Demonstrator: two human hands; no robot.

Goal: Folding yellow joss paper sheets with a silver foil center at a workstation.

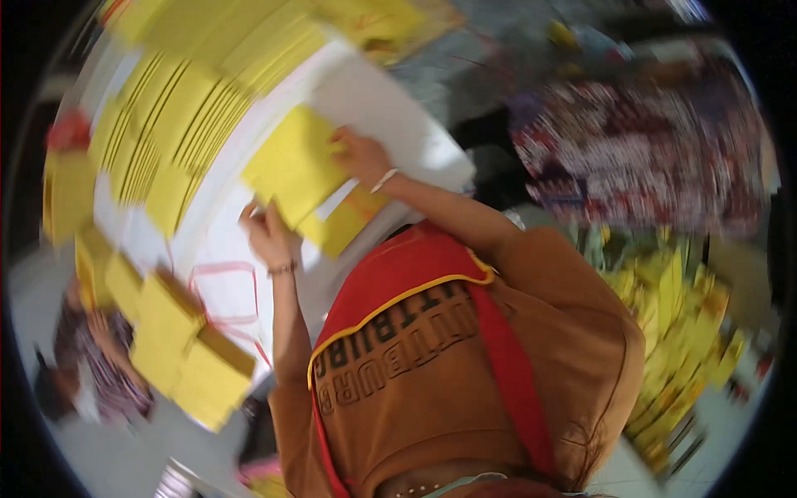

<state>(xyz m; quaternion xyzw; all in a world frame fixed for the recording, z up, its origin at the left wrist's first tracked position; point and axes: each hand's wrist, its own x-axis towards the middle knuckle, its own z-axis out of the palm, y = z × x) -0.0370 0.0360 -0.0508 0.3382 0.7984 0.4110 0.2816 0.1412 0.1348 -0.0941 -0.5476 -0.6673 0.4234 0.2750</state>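
A flat yellow paper piece (292, 162) lies over the white table in front of me. My right hand (363, 158), with a pale band at the wrist, has its fingers curled on the right edge of this piece. At the lower left edge, my left hand (270, 236) has its thumb and bent fingers closed on the paper, though blur softens the detail. Nearer my body, a second yellow piece (339, 228) lies partly under the first, with a white strip (334, 199) beside it.
Rows of stacked yellow paper pieces (178, 124) cover the table's far left. Red-pink bands (224, 292) lie on the white tabletop. Yellow boxes (170, 332) stand at its left end, near another person (95, 357). A patterned cloth bundle (639, 149) and a yellow heap (672, 332) are at right.
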